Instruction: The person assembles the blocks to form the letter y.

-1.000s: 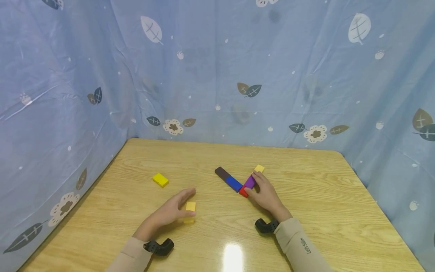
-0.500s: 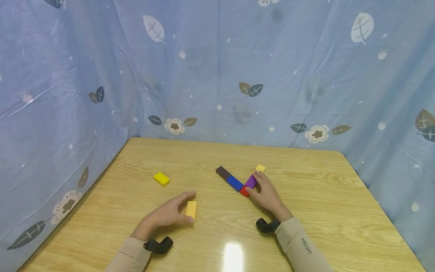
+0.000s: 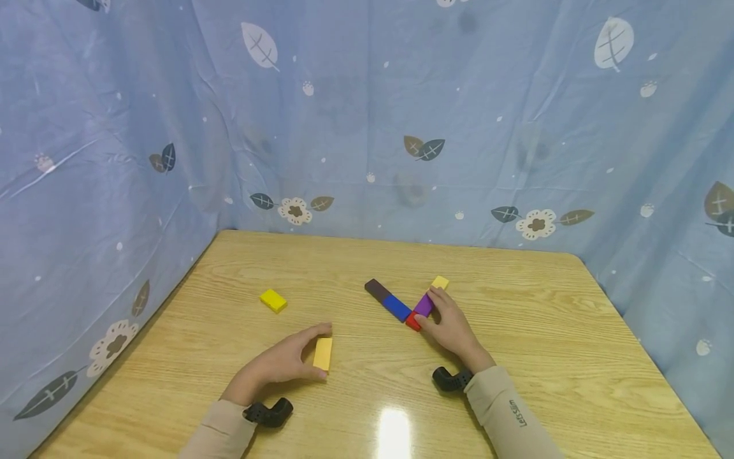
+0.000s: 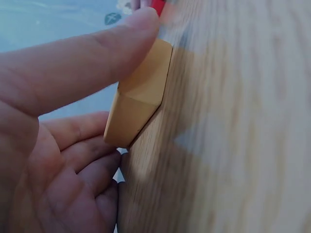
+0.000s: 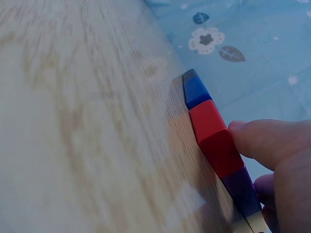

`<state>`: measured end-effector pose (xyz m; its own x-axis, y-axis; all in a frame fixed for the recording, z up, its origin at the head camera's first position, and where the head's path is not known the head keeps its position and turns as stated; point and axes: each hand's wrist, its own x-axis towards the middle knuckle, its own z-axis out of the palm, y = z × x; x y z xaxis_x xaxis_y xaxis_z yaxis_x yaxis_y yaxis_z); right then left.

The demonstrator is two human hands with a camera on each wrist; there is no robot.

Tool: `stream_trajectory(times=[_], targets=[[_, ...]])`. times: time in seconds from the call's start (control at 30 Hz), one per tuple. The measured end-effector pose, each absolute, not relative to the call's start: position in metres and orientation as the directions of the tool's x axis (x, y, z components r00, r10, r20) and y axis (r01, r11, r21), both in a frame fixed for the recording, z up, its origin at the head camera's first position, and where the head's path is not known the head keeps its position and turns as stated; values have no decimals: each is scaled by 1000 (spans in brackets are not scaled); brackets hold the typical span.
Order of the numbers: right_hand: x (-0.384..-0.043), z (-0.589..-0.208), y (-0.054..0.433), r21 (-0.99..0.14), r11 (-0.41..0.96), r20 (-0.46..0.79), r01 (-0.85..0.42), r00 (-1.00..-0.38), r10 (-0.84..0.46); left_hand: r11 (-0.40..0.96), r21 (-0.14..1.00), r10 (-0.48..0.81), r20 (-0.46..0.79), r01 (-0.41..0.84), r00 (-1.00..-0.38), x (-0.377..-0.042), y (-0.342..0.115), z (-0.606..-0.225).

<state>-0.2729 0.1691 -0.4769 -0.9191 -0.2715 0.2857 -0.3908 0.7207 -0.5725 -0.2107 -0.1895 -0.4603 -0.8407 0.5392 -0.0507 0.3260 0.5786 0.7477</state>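
In the head view, my left hand holds an orange-yellow block lengthwise, with the thumb at its near end and the forefinger by its far end. The left wrist view shows the thumb across that block, which is close on the wood. My right hand is at a bent row of blocks, its thumb against the red block and its fingers along the purple block. A pale yellow block continues the row beyond the purple one. The blue block and a dark brown block form the other arm.
A bright yellow block lies apart at the left of the wooden table. A blue patterned curtain hangs along the back and both sides. Each wrist wears a black device, such as the left wristband.
My left thumb has shifted from across the orange-yellow block to its near end. The right hand stays at the row; the whole view drifts slightly.
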Motion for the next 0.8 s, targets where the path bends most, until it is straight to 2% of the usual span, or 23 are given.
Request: stream_trajectory(times=[0.5,0.8], targets=[[-275,-478,169,-581,718,274,-383,-923,-271,602,717,538,-40,350,-842,-210,-188,-462],[-275,-480,170,-584,720,265,-375,-926,-268,600,743,467,-25,297,-884,-207,-188,-464]])
